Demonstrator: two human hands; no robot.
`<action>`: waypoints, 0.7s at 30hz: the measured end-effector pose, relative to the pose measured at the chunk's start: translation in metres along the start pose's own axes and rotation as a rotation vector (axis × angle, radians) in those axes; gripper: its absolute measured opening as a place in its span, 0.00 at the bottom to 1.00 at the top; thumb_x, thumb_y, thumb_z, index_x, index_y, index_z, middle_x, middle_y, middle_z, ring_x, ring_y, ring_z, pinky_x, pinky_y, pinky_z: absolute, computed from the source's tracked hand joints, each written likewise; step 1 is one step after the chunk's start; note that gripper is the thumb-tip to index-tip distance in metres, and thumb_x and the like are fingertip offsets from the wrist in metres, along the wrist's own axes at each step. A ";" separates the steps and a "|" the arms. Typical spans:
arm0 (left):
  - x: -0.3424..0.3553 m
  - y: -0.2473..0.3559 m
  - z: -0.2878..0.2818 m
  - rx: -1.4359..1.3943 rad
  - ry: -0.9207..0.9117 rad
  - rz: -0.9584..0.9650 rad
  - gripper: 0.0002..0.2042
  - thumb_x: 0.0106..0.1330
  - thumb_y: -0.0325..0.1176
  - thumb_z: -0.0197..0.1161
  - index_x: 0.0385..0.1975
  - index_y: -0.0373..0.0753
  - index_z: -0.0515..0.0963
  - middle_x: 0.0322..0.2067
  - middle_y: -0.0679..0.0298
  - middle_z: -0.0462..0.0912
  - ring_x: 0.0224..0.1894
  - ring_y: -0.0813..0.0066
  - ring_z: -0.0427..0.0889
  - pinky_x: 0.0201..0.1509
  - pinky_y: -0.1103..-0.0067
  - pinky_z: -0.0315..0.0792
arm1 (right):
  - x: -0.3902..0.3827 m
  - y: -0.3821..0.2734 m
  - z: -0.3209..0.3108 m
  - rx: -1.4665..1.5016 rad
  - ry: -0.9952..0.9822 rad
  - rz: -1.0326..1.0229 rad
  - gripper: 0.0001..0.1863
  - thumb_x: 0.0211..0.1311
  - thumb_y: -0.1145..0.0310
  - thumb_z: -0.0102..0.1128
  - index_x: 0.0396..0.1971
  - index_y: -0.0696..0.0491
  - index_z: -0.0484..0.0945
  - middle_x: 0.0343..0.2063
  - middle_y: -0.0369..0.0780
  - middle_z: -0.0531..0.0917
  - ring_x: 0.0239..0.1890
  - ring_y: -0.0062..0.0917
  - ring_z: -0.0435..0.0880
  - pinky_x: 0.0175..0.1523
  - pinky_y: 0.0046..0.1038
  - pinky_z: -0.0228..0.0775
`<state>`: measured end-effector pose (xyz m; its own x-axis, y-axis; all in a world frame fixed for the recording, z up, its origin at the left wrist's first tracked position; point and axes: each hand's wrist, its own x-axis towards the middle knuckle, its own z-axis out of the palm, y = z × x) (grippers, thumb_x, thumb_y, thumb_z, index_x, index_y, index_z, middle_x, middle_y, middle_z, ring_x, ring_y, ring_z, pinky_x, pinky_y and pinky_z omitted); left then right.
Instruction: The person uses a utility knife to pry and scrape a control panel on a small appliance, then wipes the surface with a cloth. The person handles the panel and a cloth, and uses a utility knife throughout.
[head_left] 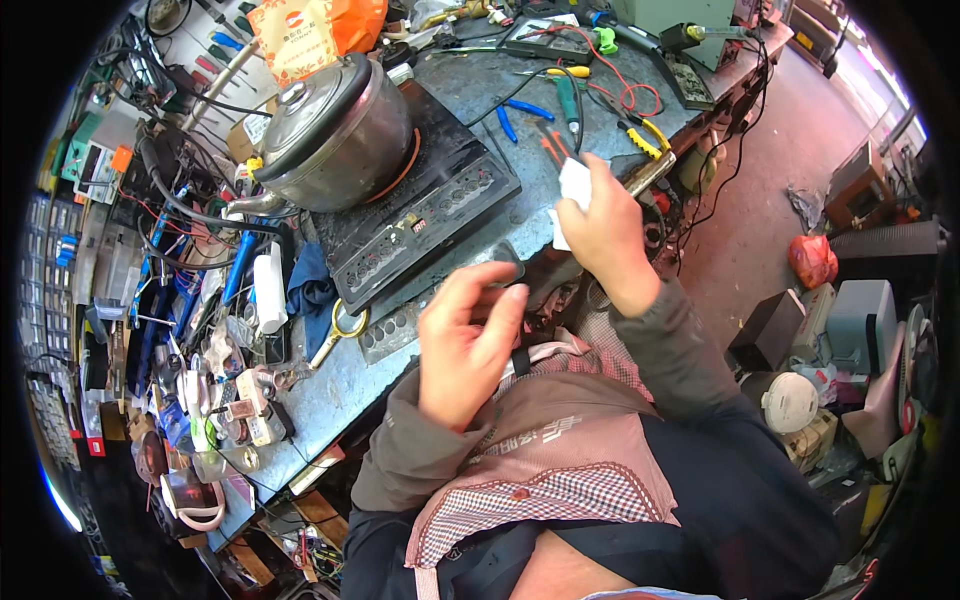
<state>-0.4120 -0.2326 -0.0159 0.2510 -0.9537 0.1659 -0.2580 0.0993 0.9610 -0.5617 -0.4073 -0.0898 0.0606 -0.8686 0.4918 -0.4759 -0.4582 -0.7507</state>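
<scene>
My right hand (612,232) is closed around a folded white paper or tissue (575,186) above the bench's right edge. Just past the paper shows a thin orange-and-dark tool (553,148); whether my fingers hold it too is unclear. Lower and to the left, my left hand (465,340) hovers with bent fingers, the thumb apart from them and nothing visible between. A small dark flat piece (508,260) lies by its fingertips. Beyond it, a metal kettle (345,140) with a black handle sits on a black electric cooker (430,225).
Blue-handled pliers (508,122), a green-handled tool (568,103) and yellow-handled cutters (640,138) lie on the blue bench (345,385). A magnifying glass (345,322) rests beside the cooker. Tangled cables and parts crowd the left; boxes (862,320) fill the right floor.
</scene>
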 end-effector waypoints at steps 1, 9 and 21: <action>0.007 -0.004 0.008 -0.111 -0.049 -0.059 0.14 0.78 0.28 0.70 0.58 0.29 0.82 0.48 0.60 0.87 0.44 0.77 0.87 0.48 0.79 0.81 | -0.008 0.001 -0.011 0.058 0.024 -0.024 0.31 0.62 0.68 0.62 0.64 0.65 0.75 0.44 0.61 0.87 0.47 0.56 0.89 0.53 0.50 0.81; 0.063 -0.052 0.063 -0.875 -0.354 -0.416 0.14 0.84 0.36 0.62 0.60 0.35 0.77 0.42 0.58 0.90 0.38 0.73 0.90 0.47 0.74 0.85 | -0.106 -0.030 -0.048 0.441 -0.020 -0.169 0.30 0.66 0.73 0.64 0.68 0.64 0.74 0.52 0.53 0.88 0.51 0.42 0.91 0.58 0.36 0.81; 0.020 -0.037 0.050 -0.569 -0.624 -0.549 0.16 0.86 0.34 0.58 0.66 0.36 0.74 0.38 0.63 0.86 0.39 0.75 0.86 0.44 0.78 0.81 | -0.034 0.045 -0.058 1.167 0.034 0.694 0.11 0.82 0.71 0.56 0.52 0.61 0.82 0.41 0.41 0.89 0.41 0.26 0.90 0.49 0.30 0.82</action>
<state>-0.4437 -0.2695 -0.0587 -0.3743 -0.8703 -0.3203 0.2715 -0.4331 0.8595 -0.6357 -0.3871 -0.1151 0.0848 -0.9865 -0.1399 0.6158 0.1623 -0.7710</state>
